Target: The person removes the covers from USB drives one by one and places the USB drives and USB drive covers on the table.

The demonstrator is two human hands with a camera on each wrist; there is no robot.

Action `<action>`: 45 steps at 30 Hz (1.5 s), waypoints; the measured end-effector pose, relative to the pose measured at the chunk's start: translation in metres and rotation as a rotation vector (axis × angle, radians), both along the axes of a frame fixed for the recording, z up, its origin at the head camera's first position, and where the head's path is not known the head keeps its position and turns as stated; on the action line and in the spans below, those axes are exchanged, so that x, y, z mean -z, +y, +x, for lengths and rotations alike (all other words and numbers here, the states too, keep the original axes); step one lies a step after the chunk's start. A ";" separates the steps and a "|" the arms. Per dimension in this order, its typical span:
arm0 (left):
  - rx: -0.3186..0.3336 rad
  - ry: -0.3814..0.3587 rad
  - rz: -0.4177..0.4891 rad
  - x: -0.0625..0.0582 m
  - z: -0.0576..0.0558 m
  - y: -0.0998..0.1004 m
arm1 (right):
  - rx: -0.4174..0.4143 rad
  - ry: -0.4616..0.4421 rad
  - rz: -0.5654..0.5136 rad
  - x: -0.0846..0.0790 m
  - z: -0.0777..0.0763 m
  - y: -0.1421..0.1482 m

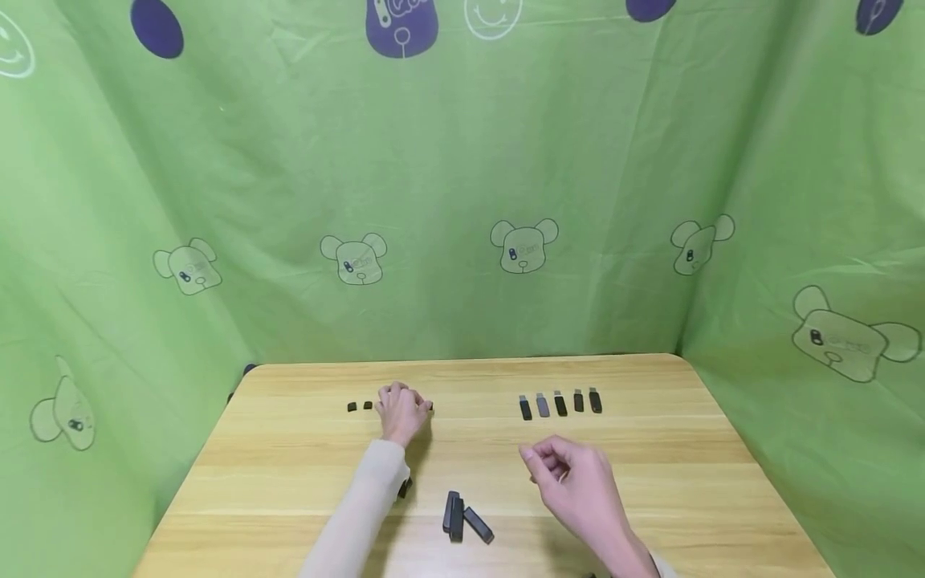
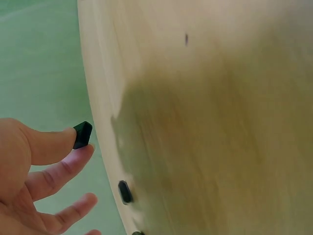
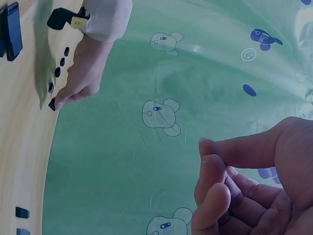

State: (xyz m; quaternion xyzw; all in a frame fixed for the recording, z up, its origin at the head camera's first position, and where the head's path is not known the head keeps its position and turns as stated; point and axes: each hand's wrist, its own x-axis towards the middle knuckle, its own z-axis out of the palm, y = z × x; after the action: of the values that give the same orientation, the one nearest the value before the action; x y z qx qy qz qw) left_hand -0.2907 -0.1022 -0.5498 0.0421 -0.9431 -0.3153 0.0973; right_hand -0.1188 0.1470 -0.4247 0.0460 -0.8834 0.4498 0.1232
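My left hand (image 1: 401, 413) pinches a cap (image 2: 82, 135) near the other caps (image 3: 57, 72). My right hand (image 1: 580, 486) hovers above the table (image 1: 686, 498), thumb and fingertips pressed together.

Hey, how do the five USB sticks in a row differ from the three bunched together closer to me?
The row sticks lie spaced side by side, while the bunched sticks crowd together, one of them slanted. The row sticks show light plugs at their far ends; no plugs show on the bunched sticks. The row sticks lie farther from you, the bunched sticks nearer. Both sets are mostly dark and rest on the wooden table.
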 end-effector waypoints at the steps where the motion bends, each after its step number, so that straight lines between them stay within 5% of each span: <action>1: 0.001 -0.002 -0.003 0.000 -0.001 0.000 | 0.000 -0.005 0.000 0.000 0.001 0.000; 25: 0.020 -0.080 -0.086 0.008 -0.010 -0.003 | 0.004 -0.041 -0.023 0.005 0.015 -0.001; 36: 0.017 -0.041 -0.129 0.009 -0.007 -0.003 | 0.023 -0.013 0.114 0.008 0.014 0.004; 45: -0.010 0.045 -0.137 0.006 -0.007 -0.002 | 0.015 -0.021 0.115 0.010 0.012 0.006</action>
State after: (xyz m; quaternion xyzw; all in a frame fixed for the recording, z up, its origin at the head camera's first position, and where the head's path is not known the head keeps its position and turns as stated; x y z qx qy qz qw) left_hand -0.2980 -0.1043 -0.5556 0.0327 -0.9598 -0.2502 0.1226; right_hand -0.1072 0.1529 -0.4344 0.0416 -0.9093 0.3979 0.1147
